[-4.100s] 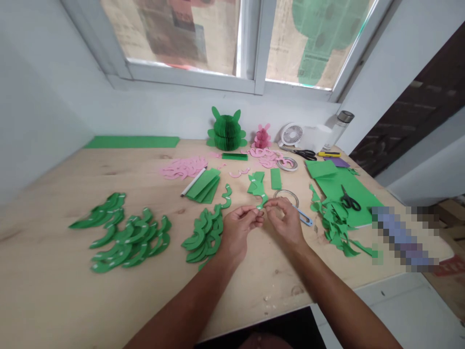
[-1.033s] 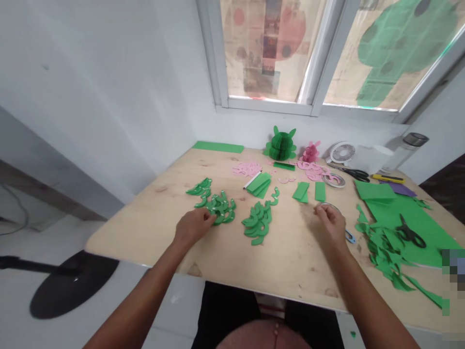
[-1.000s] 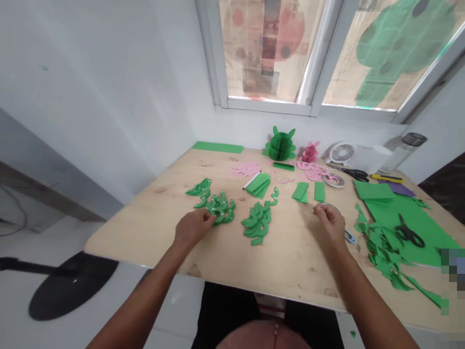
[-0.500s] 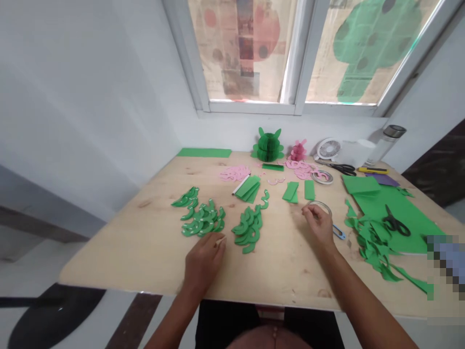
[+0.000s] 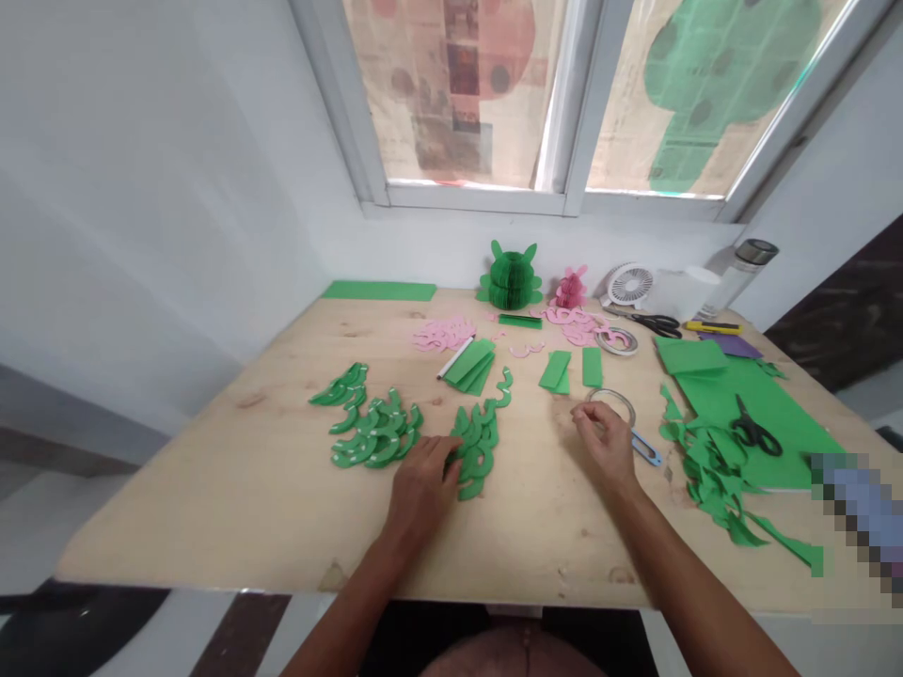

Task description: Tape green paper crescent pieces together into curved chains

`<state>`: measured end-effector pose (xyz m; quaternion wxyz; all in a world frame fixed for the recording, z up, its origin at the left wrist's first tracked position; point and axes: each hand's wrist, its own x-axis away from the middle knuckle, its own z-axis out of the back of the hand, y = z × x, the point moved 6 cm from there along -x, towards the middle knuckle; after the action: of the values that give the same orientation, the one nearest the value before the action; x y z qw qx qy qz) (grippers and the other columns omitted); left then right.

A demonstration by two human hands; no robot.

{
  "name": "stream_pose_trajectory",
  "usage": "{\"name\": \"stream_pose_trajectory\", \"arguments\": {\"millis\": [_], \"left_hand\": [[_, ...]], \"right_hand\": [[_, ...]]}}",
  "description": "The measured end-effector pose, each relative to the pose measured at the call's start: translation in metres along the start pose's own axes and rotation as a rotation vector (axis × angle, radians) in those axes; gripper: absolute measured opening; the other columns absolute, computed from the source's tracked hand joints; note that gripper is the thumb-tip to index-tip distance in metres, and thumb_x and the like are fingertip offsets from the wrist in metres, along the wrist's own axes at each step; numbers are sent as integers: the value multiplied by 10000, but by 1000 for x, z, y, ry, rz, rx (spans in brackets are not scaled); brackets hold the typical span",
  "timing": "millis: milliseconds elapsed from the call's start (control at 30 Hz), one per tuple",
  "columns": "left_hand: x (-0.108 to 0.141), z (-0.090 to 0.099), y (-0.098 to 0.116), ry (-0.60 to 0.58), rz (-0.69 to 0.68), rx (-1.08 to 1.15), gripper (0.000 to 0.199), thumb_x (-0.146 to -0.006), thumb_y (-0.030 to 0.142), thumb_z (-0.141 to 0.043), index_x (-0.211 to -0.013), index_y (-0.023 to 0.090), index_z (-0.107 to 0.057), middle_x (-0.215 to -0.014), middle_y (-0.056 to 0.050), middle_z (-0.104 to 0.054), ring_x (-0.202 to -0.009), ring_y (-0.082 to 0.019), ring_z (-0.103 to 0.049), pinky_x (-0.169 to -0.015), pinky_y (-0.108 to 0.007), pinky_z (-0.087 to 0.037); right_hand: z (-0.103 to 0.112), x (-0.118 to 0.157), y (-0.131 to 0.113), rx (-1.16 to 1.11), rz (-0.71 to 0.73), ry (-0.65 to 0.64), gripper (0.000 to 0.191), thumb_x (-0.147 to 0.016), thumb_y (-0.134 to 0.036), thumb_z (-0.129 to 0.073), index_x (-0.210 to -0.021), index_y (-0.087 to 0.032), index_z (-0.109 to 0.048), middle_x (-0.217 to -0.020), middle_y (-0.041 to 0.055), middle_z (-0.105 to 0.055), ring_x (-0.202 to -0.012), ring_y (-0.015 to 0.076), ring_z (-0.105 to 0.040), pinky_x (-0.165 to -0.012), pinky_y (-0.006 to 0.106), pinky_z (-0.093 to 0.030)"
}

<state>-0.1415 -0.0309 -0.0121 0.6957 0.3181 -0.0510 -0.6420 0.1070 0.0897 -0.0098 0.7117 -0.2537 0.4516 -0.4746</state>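
Observation:
My left hand (image 5: 423,484) is at the left edge of a pile of curved green paper pieces (image 5: 481,442), thumb and fingers apart, fingertips at the pieces. Another pile of curved green pieces (image 5: 377,431), marked with small white strips, lies just beyond and left of that hand. Thumb and fingers of my right hand (image 5: 607,442) are pinched together above the bare wood; anything between them is too small to make out. Right behind it lies a tape roll (image 5: 630,402), and a light-blue cutter (image 5: 647,449) is by its wrist.
Folded green papers (image 5: 474,367) and pink paper cutouts (image 5: 443,333) lie farther back. A green paper honeycomb figure (image 5: 512,280) stands by the wall. On the right are green scraps (image 5: 712,465), black-handled scissors (image 5: 756,432), a small fan (image 5: 630,284) and a bottle (image 5: 740,273).
My left hand has moved right, from beside the left green pile to the right green pile, and its fingers have parted. My right hand stays pinched near the tape roll. The view has shifted slightly.

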Motion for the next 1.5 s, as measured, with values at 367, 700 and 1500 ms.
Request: {"name": "stream_pose_trajectory", "arguments": {"millis": [367, 700, 1500], "left_hand": [[11, 2, -18, 58, 267, 129, 201, -808, 292, -473, -877, 205, -641, -832, -46, -693, -782, -203, -639, -723, -320, -490], [17, 15, -21, 314, 275, 49, 225, -815, 287, -504, -923, 159, -653, -788, -46, -696, -630, -156, -607, -604, -261, -458], [19, -31, 89, 52, -376, 75, 175, -860, 147, -461, -953, 183, -605, -858, -39, -698, -776, -181, -629, -712, -333, -489]], "right_hand": [[2, 0, -3, -10, 11, 5, 174, -802, -325, -515, -742, -197, -616, -762, 46, -649, -773, 201, -583, -750, 345, -443], [4, 0, -5, 8, 23, 14, 160, -793, -307, -520, -741, -193, -619, -764, 47, -649, -766, 197, -582, -742, 333, -446], [2, 1, -13, 34, 104, 38, 140, -807, -251, -508, -700, -200, -582, -710, 35, -629, -718, 189, -570, -732, 349, -434]]}}
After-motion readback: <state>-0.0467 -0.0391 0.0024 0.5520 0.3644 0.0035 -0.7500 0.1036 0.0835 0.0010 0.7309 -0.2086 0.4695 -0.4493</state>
